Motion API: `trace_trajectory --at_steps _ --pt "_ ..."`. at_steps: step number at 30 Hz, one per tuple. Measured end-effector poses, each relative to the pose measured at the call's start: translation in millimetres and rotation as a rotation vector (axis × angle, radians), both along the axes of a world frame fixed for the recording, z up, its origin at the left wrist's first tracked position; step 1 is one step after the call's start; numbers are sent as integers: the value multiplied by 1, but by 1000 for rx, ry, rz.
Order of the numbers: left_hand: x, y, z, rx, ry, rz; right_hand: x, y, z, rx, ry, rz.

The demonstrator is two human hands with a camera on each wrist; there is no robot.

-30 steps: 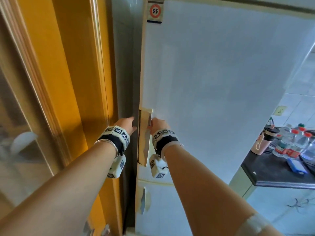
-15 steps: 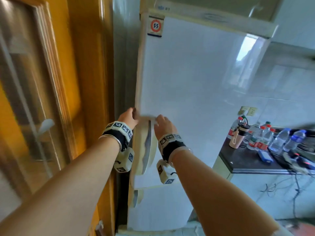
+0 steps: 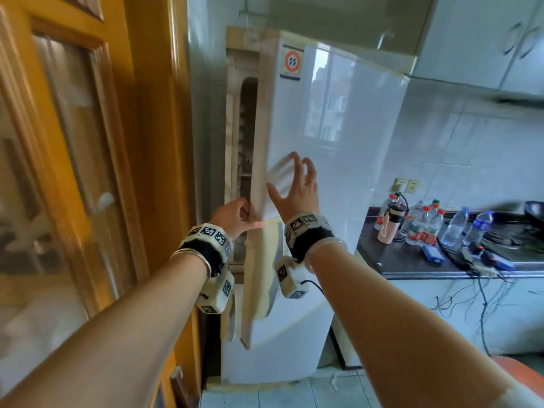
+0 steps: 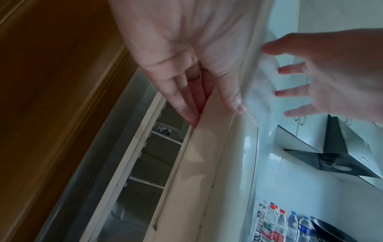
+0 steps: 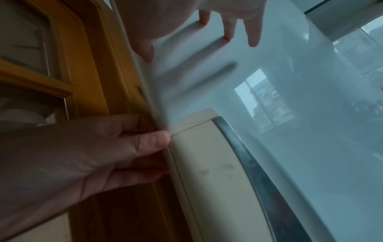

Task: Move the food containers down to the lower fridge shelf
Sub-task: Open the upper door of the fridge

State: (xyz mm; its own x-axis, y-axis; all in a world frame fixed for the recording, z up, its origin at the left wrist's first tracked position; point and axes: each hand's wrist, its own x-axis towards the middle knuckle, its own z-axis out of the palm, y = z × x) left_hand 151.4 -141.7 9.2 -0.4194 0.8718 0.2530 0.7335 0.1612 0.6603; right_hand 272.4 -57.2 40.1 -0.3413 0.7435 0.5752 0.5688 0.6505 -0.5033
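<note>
The white fridge door [image 3: 338, 172] stands ajar by a narrow gap. My left hand [image 3: 235, 216] grips its free edge just above the cream handle [image 3: 265, 260], fingers behind the edge and thumb on the front [image 4: 236, 104]. My right hand [image 3: 297, 187] is open with fingers spread, close to the door's front above the handle; I cannot tell if it touches. Through the gap the left wrist view shows white wire shelves [image 4: 157, 163] in a dim interior. No food containers are in sight.
A yellow wooden door with glass panes [image 3: 88, 172] stands close on the left. The lower fridge door [image 3: 279, 357] is closed. Right of the fridge a dark counter [image 3: 412, 260] carries water bottles [image 3: 426, 228], a pink flask [image 3: 388, 228], a pan and cables.
The fridge door has swung out from closed to a narrow gap. My right hand has left the handle and spread open. My left hand now grips the door edge.
</note>
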Motion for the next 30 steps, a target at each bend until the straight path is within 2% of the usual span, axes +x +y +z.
trace_trajectory --at_steps 5,11,16,22,26,30 --pt "41 -16 1 -3 45 -7 39 -14 3 -50 47 21" --pt "94 -32 4 7 77 -86 87 -30 -3 -87 -31 -27" --pt "119 -44 1 85 206 61 132 -40 -2 -68 -55 -26" --pt "148 -30 -20 -248 304 65 194 -46 -3 -85 -55 -46" --pt "172 -17 -39 -343 358 68 246 -48 -3 -139 -16 -87" --pt "201 0 -44 -378 396 35 296 -46 -8 -211 22 -201"
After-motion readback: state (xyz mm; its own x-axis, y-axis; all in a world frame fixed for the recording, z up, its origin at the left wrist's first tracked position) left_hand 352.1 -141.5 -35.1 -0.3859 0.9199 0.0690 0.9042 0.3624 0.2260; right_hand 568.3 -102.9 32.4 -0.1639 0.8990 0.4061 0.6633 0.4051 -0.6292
